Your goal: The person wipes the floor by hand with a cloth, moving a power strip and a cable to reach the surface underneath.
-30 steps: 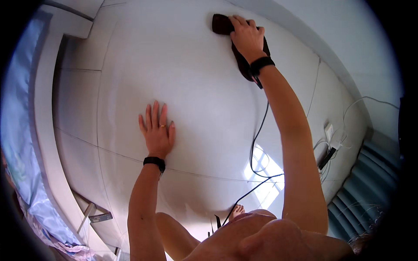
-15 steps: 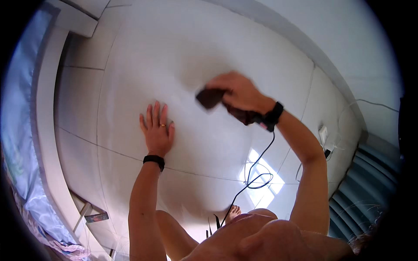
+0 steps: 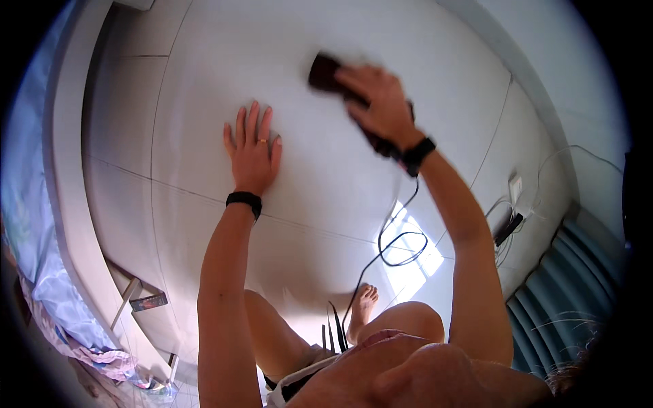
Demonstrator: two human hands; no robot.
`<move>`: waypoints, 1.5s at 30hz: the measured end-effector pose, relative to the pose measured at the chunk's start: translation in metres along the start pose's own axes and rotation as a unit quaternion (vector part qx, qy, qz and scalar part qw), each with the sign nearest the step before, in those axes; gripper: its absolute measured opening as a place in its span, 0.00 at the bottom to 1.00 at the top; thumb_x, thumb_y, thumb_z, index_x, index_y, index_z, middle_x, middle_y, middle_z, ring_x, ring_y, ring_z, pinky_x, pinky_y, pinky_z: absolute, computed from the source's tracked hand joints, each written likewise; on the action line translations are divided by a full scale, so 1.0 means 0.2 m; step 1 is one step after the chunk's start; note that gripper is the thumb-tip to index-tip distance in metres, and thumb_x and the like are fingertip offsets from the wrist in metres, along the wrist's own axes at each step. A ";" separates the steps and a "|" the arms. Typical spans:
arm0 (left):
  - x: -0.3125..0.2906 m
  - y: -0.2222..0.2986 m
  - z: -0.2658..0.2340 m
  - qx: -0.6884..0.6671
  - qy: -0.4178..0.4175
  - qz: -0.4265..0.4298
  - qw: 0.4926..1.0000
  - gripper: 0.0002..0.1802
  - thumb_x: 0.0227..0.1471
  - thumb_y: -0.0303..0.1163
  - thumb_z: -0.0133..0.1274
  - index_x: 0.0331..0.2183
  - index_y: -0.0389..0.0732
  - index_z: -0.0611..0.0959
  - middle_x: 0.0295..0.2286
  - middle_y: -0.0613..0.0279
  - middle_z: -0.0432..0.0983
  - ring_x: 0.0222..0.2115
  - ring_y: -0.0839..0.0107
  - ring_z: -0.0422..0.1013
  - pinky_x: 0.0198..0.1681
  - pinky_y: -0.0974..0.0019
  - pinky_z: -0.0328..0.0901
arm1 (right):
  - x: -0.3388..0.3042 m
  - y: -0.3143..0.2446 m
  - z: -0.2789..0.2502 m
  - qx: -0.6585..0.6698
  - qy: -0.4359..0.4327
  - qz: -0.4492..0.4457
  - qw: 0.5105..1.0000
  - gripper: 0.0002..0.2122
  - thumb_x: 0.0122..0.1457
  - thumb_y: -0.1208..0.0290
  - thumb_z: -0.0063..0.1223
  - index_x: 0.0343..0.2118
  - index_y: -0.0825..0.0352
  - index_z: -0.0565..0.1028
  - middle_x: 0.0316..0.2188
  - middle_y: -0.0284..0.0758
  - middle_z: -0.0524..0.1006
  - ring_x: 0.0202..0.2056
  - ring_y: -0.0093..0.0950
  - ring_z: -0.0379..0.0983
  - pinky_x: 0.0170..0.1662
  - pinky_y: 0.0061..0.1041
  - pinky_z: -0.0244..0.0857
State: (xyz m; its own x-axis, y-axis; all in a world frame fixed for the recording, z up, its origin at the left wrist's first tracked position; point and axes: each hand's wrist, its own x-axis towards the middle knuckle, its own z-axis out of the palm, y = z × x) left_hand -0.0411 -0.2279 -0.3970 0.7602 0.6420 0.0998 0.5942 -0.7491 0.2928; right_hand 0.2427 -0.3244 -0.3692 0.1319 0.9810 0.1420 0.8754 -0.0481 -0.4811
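Roughly mid-job, by my read: white tiled floor (image 3: 326, 204) fills most of the view and looks uniformly clean and glossy, no visible line between treated and untreated area, so I can't tell from the surface how much is covered. White raised ledge (image 3: 68, 170) runs along my left, with pale blue cloth (image 3: 27, 170) bunched beyond it; blue ribbed panel (image 3: 571, 285) sits at far right. Sun patch (image 3: 408, 258) lies on the tiles just ahead of my bare foot (image 3: 364, 306). I'm crouched low with both arms reaching forward. Left hand (image 3: 253, 146) is flat on the floor, fingers spread, gripping nothing, just bracing. Right hand (image 3: 377, 102) is clenched around the dark corded tool (image 3: 323, 71), which is down against the tiles at the far end of my reach, ahead and to the right of the left hand; both tool and hand are motion-blurred, so I judge it's mid-stroke. What kind of tool it is, too blurred to say. Black cord (image 3: 401, 238) trails from it past my right wrist, loops over the sun patch and runs back toward my foot; its far end is hidden. White socket block (image 3: 515, 189) with thin wires sits near the right wall, well apart from the tool. Left to do, as far as I can judge: the tiles near the ledge and the ones under my knees. Black wristband (image 3: 245, 199) on the left wrist, another on the right; gold ring (image 3: 261, 141) on a left finger.
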 end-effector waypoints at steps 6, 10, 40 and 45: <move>0.02 0.02 0.03 0.000 0.013 0.008 1.000 0.31 0.58 0.39 0.45 0.62 0.50 0.63 0.63 0.61 0.52 0.64 0.53 0.48 0.64 0.39 0.37 | -0.78 -0.78 0.28 0.064 -0.130 -0.041 0.989 0.26 0.47 0.67 0.61 0.53 0.45 0.73 0.55 0.22 0.71 0.54 0.30 0.64 0.57 0.39 0.56; 0.02 0.02 0.05 0.015 0.029 0.013 0.999 0.30 0.59 0.42 0.43 0.62 0.50 0.63 0.64 0.62 0.52 0.64 0.55 0.47 0.63 0.38 0.38 | -1.07 -1.02 0.40 0.163 -0.181 -0.104 0.964 0.22 0.47 0.71 0.58 0.49 0.45 0.77 0.55 0.21 0.72 0.54 0.28 0.64 0.58 0.38 0.55; -1.84 0.05 -0.64 -0.334 -0.292 -0.155 0.883 0.15 0.58 0.43 0.50 0.34 0.40 0.81 0.26 0.60 0.79 0.26 0.65 0.75 0.34 0.62 0.67 | -1.11 -1.46 0.59 0.167 -0.152 -0.020 0.974 0.26 0.53 0.77 0.56 0.57 0.56 0.70 0.58 0.34 0.69 0.57 0.38 0.63 0.60 0.36 0.55; -2.01 0.00 -0.68 -0.351 -0.248 -0.187 0.883 0.15 0.57 0.43 0.52 0.34 0.41 0.81 0.27 0.60 0.80 0.29 0.65 0.75 0.35 0.61 0.67 | -1.28 -0.93 0.36 0.300 0.011 0.148 0.942 0.22 0.58 0.80 0.49 0.57 0.72 0.68 0.57 0.41 0.70 0.58 0.32 0.65 0.62 0.32 0.56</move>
State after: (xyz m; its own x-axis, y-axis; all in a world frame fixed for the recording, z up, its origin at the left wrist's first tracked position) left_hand -0.3821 -0.4649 -0.3080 0.6697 0.5431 -0.5066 0.6512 -0.1016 0.7520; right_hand 0.0121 -0.5530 -0.3775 0.3447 0.9368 -0.0595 0.3788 -0.1968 -0.9043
